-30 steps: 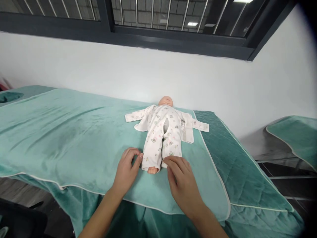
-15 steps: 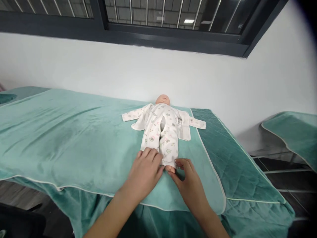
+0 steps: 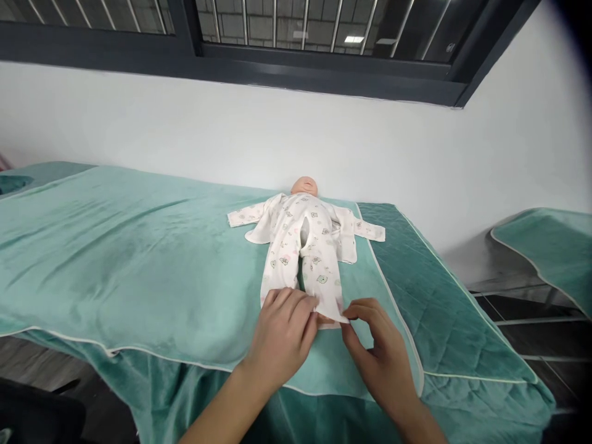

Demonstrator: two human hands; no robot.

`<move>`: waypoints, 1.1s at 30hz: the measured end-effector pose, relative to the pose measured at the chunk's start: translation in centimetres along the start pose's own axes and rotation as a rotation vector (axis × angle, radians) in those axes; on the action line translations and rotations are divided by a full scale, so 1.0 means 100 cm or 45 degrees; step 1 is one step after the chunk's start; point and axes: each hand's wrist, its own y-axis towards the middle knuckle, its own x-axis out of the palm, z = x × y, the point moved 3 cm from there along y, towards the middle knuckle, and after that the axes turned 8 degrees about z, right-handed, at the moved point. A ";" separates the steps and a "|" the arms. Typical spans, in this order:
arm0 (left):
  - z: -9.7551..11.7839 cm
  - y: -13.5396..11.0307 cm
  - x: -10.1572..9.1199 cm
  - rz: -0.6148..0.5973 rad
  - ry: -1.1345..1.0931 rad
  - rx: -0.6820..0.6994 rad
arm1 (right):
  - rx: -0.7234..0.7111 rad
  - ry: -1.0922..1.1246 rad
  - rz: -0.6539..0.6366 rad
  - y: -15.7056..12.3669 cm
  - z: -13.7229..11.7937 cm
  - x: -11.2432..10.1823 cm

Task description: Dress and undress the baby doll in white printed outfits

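A baby doll lies on its back on a teal blanket, head toward the wall. It wears a white printed romper with sleeves spread out to both sides. My left hand lies over the cuff of the left trouser leg, fingers curled onto the fabric. My right hand pinches the hem of the right trouser leg between thumb and forefinger, and that leg is stretched out toward me. The doll's feet are hidden.
The blanket covers a long table against a white wall, with a darker quilted cover showing at the right end. Another teal-covered surface stands at the far right. A dark-framed barred window runs above. Dark floor lies below.
Both hands drew back toward me with the trouser cuffs, and the right leg of the romper now reaches farther down, covering the foot that showed before.
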 end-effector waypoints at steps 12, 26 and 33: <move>-0.014 -0.039 -0.012 0.069 0.034 -0.060 | -0.115 -0.198 -0.147 -0.026 0.014 0.008; -0.060 -0.055 -0.008 0.024 0.150 -0.542 | -0.214 -0.573 -0.229 0.012 -0.025 0.076; -0.049 -0.050 -0.032 0.250 -0.061 -0.598 | -0.276 -0.389 -0.151 0.009 -0.033 0.060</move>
